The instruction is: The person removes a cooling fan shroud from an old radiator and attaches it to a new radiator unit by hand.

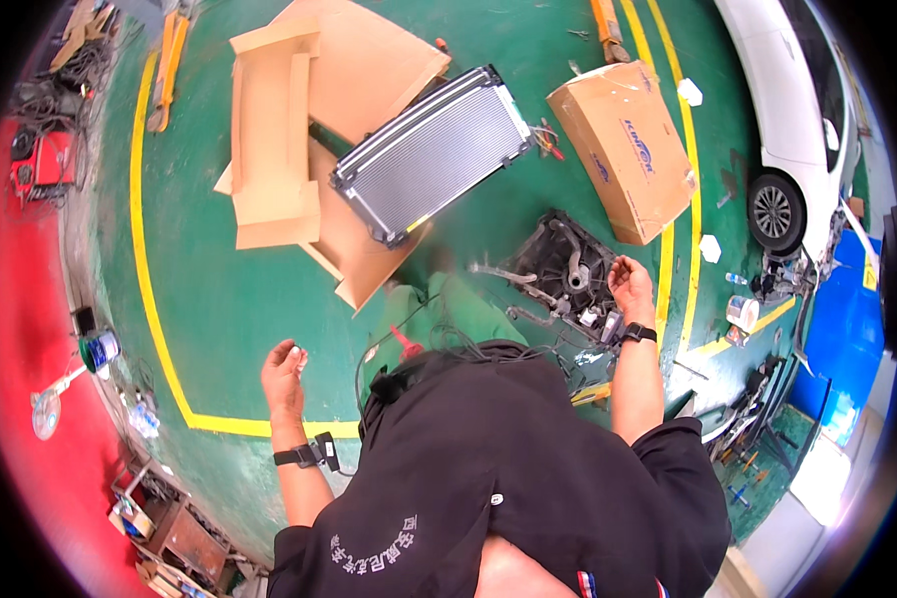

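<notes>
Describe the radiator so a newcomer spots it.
On the green floor, find the opened cardboard, upper left, and the bulky carton, upper right. Slanted between them, overlapping the cardboard, lies the radiator. Its silver, ribbed face with black edges sets it apart from the brown cardboard and dark, jumbled assembly below.

radiator (434, 159): partly on cardboard (369, 75) | box (628, 149): right of radiator
</notes>
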The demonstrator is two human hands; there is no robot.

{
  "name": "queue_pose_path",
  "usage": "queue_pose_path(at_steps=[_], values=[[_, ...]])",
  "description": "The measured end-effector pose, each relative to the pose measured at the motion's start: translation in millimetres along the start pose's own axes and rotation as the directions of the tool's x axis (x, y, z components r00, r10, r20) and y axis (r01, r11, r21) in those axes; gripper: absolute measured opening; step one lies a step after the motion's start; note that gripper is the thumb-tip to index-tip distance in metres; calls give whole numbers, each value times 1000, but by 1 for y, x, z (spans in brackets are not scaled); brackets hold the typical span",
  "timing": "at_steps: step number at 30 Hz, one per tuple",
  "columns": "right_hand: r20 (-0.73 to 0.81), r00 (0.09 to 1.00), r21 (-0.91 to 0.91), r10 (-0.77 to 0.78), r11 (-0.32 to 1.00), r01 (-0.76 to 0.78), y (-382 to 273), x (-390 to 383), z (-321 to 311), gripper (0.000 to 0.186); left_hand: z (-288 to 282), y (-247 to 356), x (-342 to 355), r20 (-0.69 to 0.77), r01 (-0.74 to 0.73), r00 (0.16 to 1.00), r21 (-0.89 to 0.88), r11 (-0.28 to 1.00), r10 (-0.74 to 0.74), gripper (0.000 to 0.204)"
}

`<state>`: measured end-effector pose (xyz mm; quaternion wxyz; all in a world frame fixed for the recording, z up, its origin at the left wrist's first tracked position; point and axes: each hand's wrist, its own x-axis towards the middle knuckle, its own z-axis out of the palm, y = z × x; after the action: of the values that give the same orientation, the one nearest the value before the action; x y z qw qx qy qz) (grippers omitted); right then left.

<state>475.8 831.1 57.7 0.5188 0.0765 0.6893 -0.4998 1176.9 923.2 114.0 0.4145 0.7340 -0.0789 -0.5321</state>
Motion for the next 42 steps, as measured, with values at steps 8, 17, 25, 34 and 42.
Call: queue_pose_path(at_steps=[8,17,25,34,42], values=[[328,917,-433,-226,827,359,-16,-130,159,26,125,106,11,442,-291,868,84,953,226,26],[839,481,-498,256,717,487,5,-195,301,27,292,131,-36,713,-562,612,88,822,342,25],[779,381,-602,498,765,229,-46,-52,349,27,414,131,7,542,-459,785,182,870,300,37],[611,752,-620,248,741,259,-161,224,365,25,496,40,115,246,-141,969,438,888,33,35],[438,895,-717,81,633,294,-171,394,405,27,519,-78,176,73,114,982,511,852,-176,31]])
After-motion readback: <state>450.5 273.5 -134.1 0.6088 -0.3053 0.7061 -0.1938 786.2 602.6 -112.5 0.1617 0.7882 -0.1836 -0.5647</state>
